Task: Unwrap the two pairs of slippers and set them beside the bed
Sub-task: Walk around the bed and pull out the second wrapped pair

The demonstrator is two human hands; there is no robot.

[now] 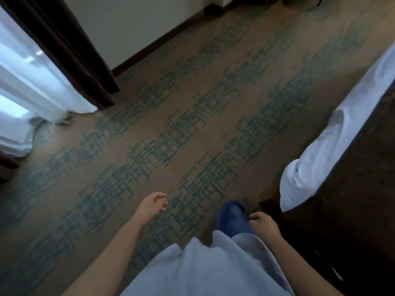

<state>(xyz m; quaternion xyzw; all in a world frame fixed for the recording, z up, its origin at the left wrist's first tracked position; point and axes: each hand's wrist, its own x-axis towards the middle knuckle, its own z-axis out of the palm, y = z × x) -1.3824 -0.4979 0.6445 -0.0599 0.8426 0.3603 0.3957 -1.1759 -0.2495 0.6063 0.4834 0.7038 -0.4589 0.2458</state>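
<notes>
Gray shirt (205, 272) fills the bottom middle. Both the left hand (152, 205) and the right hand (264, 224) hang loose and curled, holding nothing. No slippers show anywhere. Along the right edge is the bed (333, 133), so the person is probably walking.

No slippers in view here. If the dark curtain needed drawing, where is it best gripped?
Grip the dark curtain on its free hanging edge, coming from the room side with the left hand, which is nearer and empty. It hangs in loose vertical folds to the carpet, with the sheer curtain on its window side.
</notes>
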